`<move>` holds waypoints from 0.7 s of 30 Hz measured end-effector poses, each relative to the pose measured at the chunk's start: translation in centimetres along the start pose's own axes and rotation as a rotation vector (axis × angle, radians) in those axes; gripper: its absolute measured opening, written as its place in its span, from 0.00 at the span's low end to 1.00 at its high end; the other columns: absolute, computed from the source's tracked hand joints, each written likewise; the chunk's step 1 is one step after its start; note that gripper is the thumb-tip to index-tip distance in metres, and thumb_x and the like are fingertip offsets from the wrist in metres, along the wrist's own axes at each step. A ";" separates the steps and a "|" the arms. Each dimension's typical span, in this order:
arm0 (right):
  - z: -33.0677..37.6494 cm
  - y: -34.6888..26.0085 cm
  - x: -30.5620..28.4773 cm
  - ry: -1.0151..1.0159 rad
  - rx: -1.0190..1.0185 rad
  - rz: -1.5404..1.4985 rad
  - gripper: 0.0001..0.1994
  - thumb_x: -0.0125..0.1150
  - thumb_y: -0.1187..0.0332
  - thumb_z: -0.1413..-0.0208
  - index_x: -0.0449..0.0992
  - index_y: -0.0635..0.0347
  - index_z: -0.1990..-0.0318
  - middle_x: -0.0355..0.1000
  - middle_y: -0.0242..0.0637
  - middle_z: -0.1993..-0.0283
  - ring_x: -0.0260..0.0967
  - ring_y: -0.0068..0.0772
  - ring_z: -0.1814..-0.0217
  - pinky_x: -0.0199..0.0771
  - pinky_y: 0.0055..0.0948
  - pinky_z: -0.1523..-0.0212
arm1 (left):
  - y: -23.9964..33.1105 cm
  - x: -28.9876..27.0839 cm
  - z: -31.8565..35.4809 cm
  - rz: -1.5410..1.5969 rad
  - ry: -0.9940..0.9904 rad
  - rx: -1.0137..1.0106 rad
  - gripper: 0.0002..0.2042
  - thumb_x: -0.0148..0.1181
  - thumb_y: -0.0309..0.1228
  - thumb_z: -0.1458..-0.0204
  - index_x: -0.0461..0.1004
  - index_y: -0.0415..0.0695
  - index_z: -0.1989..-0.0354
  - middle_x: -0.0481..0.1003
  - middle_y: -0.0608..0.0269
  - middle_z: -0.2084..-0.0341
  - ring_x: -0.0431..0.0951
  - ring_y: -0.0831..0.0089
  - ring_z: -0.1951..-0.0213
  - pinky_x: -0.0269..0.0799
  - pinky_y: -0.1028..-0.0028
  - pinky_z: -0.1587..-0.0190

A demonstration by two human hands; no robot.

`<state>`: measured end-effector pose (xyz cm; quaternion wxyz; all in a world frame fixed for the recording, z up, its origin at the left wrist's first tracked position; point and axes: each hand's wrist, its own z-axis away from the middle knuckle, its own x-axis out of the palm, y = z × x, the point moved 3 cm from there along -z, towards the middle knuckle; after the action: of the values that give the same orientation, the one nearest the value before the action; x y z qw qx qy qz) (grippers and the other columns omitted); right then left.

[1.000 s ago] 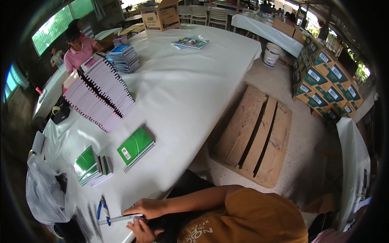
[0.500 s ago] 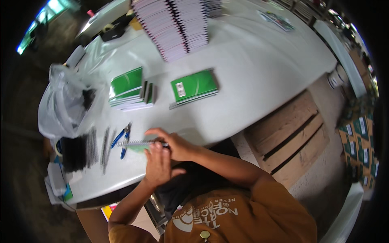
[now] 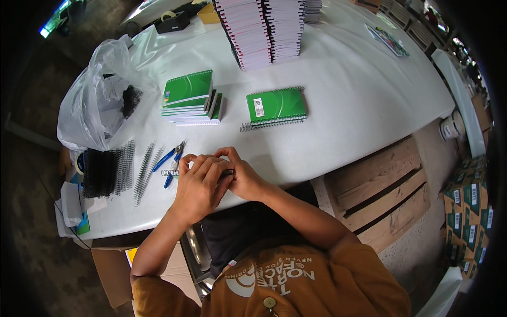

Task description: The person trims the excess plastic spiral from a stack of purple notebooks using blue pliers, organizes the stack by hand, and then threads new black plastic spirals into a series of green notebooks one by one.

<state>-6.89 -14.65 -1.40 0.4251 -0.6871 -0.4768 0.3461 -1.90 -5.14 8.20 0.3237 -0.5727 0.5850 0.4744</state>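
Note:
At the table's near edge, both hands close around a small green notebook that they almost wholly hide. A wire spiral coil (image 3: 168,173) along its edge sticks out to the left. My left hand (image 3: 198,182) lies over the coil with bent fingers. My right hand (image 3: 242,177) grips the other end, its fingertips near those of the left. Blue-handled pliers (image 3: 175,162) lie just beyond the left hand. Farther off are a stack of green notebooks (image 3: 187,87) and, to its right, a smaller pile of green notebooks (image 3: 277,105) with coils at its edges.
Loose wire coils (image 3: 142,177) and a bunch of black coils (image 3: 100,171) lie at the left, below a plastic bag (image 3: 97,113). A tall stack of bound books (image 3: 243,34) stands at the back. A wooden pallet (image 3: 377,179) is on the floor at right.
My left hand's fingers, stretched out before, are now curled over the coil. The hands cover more of the notebook. The whole view has shifted, so the table's things appear farther right.

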 end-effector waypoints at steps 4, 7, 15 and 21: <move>0.1 0.7 0.1 -0.021 -0.008 0.055 0.26 0.55 0.81 0.52 0.51 0.62 0.47 0.71 0.49 0.63 0.74 0.49 0.61 0.72 0.35 0.66 | 0.3 -0.4 -0.5 -0.055 -0.011 0.054 0.13 0.60 0.25 0.57 0.69 0.46 0.61 0.73 0.66 0.66 0.72 0.67 0.60 0.57 0.64 0.54; 0.2 0.3 0.0 -0.001 -0.031 0.053 0.25 0.54 0.81 0.51 0.51 0.62 0.47 0.71 0.50 0.64 0.74 0.48 0.63 0.71 0.34 0.66 | 0.7 -0.6 -1.0 -0.105 -0.024 0.093 0.12 0.63 0.28 0.59 0.70 0.46 0.64 0.73 0.67 0.69 0.72 0.68 0.62 0.58 0.65 0.55; 1.6 -1.6 -1.5 0.087 0.083 -0.133 0.25 0.53 0.81 0.50 0.50 0.61 0.46 0.70 0.48 0.64 0.73 0.43 0.61 0.70 0.31 0.61 | 1.2 -0.9 -2.3 0.048 0.001 0.033 0.13 0.67 0.32 0.63 0.74 0.50 0.67 0.73 0.67 0.70 0.72 0.67 0.61 0.59 0.68 0.56; -1.5 -6.2 -10.5 0.634 -0.153 -0.617 0.19 0.54 0.64 0.42 0.56 0.57 0.47 0.58 0.33 0.51 0.57 0.21 0.49 0.58 0.24 0.47 | 1.4 -0.5 -7.6 0.629 0.729 -0.276 0.20 0.62 0.32 0.51 0.66 0.37 0.51 0.71 0.58 0.58 0.65 0.66 0.48 0.56 0.67 0.44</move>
<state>-11.00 -23.85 5.56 0.5817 -0.6142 -0.5299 -0.0608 -1.95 -12.15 11.56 -0.1392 -0.5344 0.7363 0.3911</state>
